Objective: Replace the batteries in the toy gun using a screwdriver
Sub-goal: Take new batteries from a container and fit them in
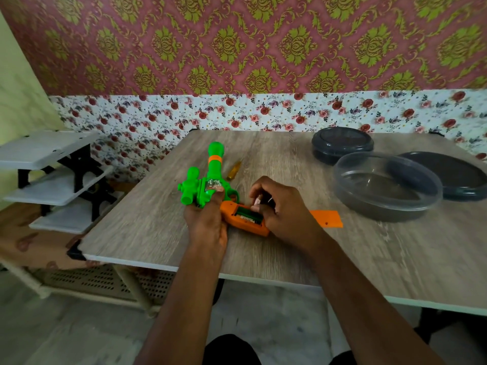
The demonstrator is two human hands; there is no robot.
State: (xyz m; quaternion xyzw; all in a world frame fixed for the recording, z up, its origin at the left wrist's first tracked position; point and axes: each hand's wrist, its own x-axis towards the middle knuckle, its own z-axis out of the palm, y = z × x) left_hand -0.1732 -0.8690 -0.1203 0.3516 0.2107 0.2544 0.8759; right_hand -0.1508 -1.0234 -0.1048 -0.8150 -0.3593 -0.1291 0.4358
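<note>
Head view: toy gun (pixel 210 180) lying near table's (pixel 147 233) left edge, barrel pointing at far edge. Left hand (pixel 207 219) wrapping round green body, thumb pressing on top. Right hand (pixel 282 206) curling over open battery compartment (pixel 246 216) in orange grip, fingers pinching something small, can't tell what. Orange cover (pixel 326 218) lying just right of it. Screwdriver (pixel 234 171) resting beside barrel.
</note>
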